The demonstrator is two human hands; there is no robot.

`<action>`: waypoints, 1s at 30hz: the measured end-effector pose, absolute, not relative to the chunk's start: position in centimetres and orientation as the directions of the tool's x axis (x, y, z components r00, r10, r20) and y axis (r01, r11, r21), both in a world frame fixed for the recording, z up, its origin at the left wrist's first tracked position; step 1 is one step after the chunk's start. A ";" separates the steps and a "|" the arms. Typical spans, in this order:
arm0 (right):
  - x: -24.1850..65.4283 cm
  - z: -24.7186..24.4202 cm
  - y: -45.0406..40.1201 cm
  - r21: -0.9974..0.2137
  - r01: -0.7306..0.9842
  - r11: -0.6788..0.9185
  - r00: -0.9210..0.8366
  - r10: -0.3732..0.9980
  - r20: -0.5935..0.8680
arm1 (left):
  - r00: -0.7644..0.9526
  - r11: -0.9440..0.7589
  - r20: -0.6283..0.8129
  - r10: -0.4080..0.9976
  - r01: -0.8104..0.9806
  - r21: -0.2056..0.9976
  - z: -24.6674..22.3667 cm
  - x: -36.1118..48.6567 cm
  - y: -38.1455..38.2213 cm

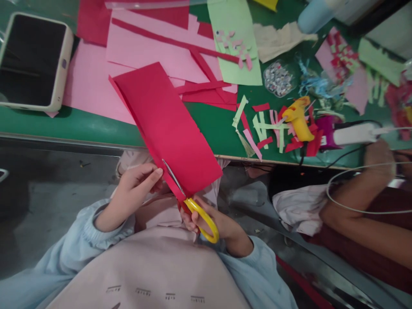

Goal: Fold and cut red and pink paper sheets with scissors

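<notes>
A folded sheet of red paper (174, 124) slants from the table edge down over my lap. Its left edge is pinched between the thumb and fingers of my left hand (138, 184). My right hand (206, 216) grips yellow-handled scissors (202, 218), some of its fingers hidden behind the handle. The metal blades reach into the paper near its left edge, with a narrow strip lying to the left of the cut. My left fingertips are close beside the blade tip.
On the green table (93, 122) lie pink sheets (144, 49), red strips, a light green sheet (240, 71), a phone-like device (34, 62), a dish of googly eyes (278, 79), paper scraps and a yellow glue gun (299, 118). Another person's arm (357, 201) rests at the right, near a white cord.
</notes>
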State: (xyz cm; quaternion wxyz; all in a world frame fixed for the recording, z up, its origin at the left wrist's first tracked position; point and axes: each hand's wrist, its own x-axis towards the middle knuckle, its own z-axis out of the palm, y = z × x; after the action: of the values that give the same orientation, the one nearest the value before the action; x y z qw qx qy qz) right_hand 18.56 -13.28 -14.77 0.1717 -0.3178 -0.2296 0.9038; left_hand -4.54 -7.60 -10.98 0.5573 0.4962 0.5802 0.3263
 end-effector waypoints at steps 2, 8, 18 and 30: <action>18.6 -14.8 -13.3 -0.543 -0.157 -0.825 -0.745 0.460 -0.483 | 0.120 0.295 -0.326 0.938 0.219 0.930 -11.0 -4.6 -7.6; 18.4 -14.6 -13.0 -0.483 -0.166 -0.860 -0.739 0.433 -0.517 | 0.118 0.288 -0.325 0.938 0.252 0.924 -10.7 -4.5 -7.6; 18.2 -14.2 -12.8 -0.519 -0.166 -0.839 -0.738 0.454 -0.499 | 0.135 0.276 -0.321 0.937 0.274 0.921 -11.0 -4.6 -7.8; 18.1 -14.2 -12.9 -0.456 -0.184 -0.871 -0.735 0.430 -0.525 | 0.127 0.284 -0.324 0.937 0.259 0.923 -11.0 -4.5 -7.8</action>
State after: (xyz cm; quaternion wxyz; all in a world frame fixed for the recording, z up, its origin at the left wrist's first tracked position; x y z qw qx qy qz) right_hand 18.07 -12.87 -14.18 0.1685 -0.3228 -0.1902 0.9117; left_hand -4.54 -7.76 -11.01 0.5487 0.5124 0.5839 0.3089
